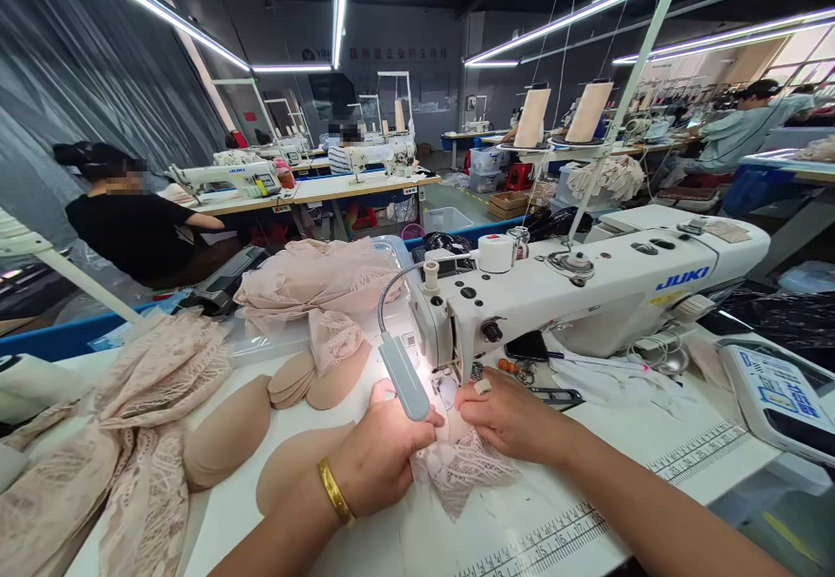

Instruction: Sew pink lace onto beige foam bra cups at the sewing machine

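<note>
A pale pink lace piece [460, 468] lies under the needle area of a white sewing machine [580, 290]. My left hand [382, 451], with a gold bangle at its wrist, is closed on the left side of this lace piece, and a grey lamp head [404, 377] hides part of its fingers. On the right side of the lace, my right hand [505, 412] has its fingers bent and pressed together on the fabric beside the presser foot. Beige foam cups [228, 433] lie to the left of my left hand, one partly behind its wrist.
Lace pieces [143, 368] are heaped at the left, and more fill a clear tray [254, 346] behind the cups. A phone [527, 346] and black snips [557, 396] lie right of the needle. A control box [783, 399] stands far right. A person [140, 216] sits at the left.
</note>
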Action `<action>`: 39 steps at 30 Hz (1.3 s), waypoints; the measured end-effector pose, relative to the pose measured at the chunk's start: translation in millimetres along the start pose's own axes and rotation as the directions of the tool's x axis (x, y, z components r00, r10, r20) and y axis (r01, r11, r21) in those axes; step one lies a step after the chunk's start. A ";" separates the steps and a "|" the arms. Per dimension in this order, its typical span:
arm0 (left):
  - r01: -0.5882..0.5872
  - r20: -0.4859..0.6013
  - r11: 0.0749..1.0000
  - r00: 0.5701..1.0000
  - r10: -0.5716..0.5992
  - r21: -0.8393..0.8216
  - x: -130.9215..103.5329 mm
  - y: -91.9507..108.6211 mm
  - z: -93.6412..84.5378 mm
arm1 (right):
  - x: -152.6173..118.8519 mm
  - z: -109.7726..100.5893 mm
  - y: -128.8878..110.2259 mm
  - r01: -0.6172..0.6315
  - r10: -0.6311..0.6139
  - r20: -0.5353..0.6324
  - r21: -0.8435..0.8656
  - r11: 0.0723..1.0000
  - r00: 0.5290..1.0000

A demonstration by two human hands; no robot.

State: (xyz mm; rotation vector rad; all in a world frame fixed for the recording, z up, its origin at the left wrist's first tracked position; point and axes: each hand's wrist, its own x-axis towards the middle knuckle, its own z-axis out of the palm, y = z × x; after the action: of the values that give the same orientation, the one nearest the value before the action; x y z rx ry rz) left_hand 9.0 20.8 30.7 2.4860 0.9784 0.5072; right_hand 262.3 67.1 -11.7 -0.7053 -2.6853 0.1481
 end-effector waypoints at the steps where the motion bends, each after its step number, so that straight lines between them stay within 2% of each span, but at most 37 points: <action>1: 0.002 0.007 1.000 1.000 -0.002 0.015 -0.4 -0.2 0.6 | -0.3 0.1 0.3 -0.015 0.015 0.007 -0.009 1.000 1.000; 5: -0.016 0.032 0.991 0.999 0.012 0.130 -0.2 -3.8 0.3 | -1.8 0.4 1.6 -0.094 0.094 0.006 -0.051 0.994 0.996; 9: 0.008 0.002 0.983 1.000 -0.008 0.181 0.5 -8.7 0.3 | -2.2 -1.8 1.5 -0.090 0.085 -0.073 -0.071 0.993 0.994; 13: 0.039 -0.025 0.992 0.999 -0.036 0.120 2.5 -12.6 0.6 | -2.5 -1.9 0.9 -0.123 0.111 -0.197 -0.048 0.991 0.974; 17: 0.066 -0.082 0.997 0.995 -0.063 0.036 6.0 -15.6 -1.0 | -3.7 1.5 1.9 -0.172 0.161 -0.263 -0.021 0.985 0.951; 21: 0.068 -0.109 0.995 0.992 -0.060 0.073 6.6 -19.1 1.0 | -2.3 1.3 2.5 -0.204 0.196 -0.272 -0.002 0.979 0.942; 26: 0.013 -0.173 0.985 0.985 0.017 0.174 5.0 -20.2 8.7 | 1.3 -2.6 -1.7 -0.238 0.235 -0.283 0.026 0.971 0.930; 31: 0.017 -0.140 0.973 0.990 0.016 0.232 4.1 -18.4 7.3 | -1.5 -0.5 -0.9 -0.188 0.191 -0.309 0.039 0.981 0.932; 35: 0.034 -0.057 0.962 0.998 -0.019 0.271 -1.0 -16.3 0.8 | -6.0 -1.8 -4.5 -0.070 0.072 -0.378 0.019 0.997 0.923; 37: 0.076 -0.040 0.944 0.997 -0.066 0.320 -2.8 -12.5 -1.0 | -5.6 -4.3 -11.4 0.026 -0.016 -0.329 0.025 0.999 0.944; 39: 0.162 -0.055 0.906 0.987 -0.153 0.390 -2.3 -5.8 0.0 | -2.5 -4.7 -19.1 0.086 -0.076 -0.220 0.038 0.996 0.973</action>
State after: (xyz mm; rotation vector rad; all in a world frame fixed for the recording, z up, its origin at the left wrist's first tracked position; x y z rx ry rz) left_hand 4.3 23.0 27.4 2.7161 1.3967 0.3096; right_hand 257.3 49.3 -4.5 -0.5616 -2.4868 0.1065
